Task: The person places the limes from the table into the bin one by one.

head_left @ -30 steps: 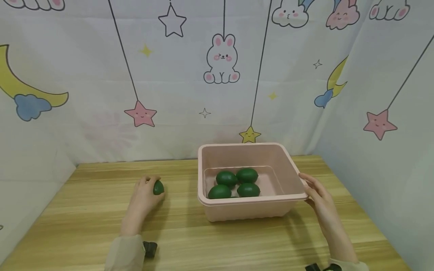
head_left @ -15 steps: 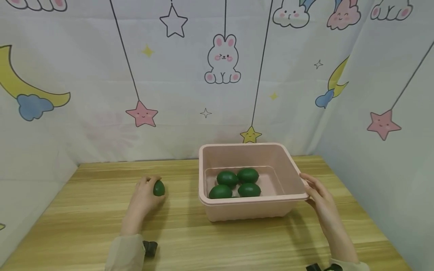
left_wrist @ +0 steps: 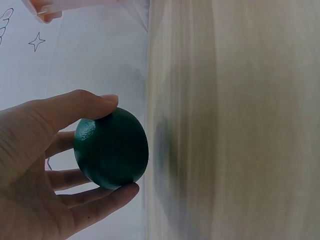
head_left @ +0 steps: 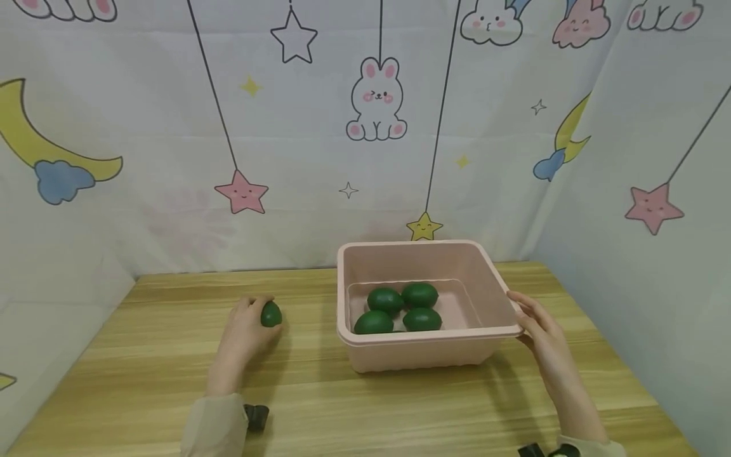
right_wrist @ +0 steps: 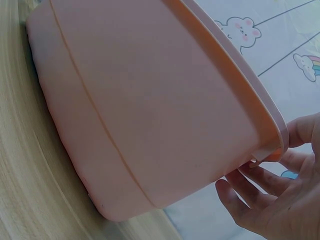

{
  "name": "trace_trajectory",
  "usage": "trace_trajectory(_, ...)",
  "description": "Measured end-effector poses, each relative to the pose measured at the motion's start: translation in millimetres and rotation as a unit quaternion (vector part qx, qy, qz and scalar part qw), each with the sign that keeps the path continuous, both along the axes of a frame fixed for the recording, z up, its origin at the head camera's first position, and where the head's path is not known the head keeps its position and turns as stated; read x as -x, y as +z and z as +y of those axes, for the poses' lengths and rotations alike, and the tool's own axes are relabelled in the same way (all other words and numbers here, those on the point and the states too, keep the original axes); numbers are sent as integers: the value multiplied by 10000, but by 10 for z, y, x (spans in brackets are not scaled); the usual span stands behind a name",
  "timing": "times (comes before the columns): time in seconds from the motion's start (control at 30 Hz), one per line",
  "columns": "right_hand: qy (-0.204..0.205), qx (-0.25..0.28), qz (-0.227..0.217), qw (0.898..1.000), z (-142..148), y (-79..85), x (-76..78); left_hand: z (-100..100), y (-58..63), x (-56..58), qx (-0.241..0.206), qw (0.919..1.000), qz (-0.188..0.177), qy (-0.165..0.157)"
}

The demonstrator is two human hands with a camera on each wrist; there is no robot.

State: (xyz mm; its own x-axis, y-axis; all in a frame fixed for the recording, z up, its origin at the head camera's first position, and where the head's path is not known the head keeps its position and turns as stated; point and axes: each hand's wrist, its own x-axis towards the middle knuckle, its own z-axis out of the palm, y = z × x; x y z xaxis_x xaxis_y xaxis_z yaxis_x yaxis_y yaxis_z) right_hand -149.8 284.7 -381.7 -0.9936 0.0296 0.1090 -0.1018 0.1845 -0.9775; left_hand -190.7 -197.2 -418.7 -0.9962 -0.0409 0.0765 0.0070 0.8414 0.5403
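My left hand (head_left: 247, 330) holds a dark green avocado (head_left: 271, 314) left of the box. In the left wrist view, the thumb lies on one side of the avocado (left_wrist: 112, 150) and the fingers on the other, close over the tabletop. A pale pink plastic box (head_left: 422, 353) stands to the right, with several more avocados (head_left: 422, 319) inside, one mostly hidden behind the front wall. My right hand (head_left: 545, 343) grips the box's right rim near the front corner. The right wrist view shows its thumb at the rim and fingertips under it, against the box wall (right_wrist: 140, 100).
The wood-grain table (head_left: 308, 412) runs back to a white cloth backdrop (head_left: 302, 146) printed with rabbits, stars and moons. A side panel (head_left: 639, 285) of the same cloth borders the right. The box's front wall stands between the viewer and the avocados inside.
The left hand's avocado has risen very slightly. The right hand keeps its grip on the box rim. The whole head view has shifted a little to the right.
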Motion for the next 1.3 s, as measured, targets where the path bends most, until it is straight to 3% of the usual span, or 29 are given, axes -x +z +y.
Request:
trace_trajectory(0.23, 63, 26, 45, 10000, -12, 3, 4, -3, 76, -23, -188, 9998, 71, -21)
trace_trajectory(0.83, -1, -106, 79, 9999, 7, -1, -6, 111, 397, 41, 83, 9990, 419, -96)
trace_trajectory(1.3, 14, -89, 45, 9999, 8, 11, -18, 214, 548, 83, 40, 9966, 792, -224)
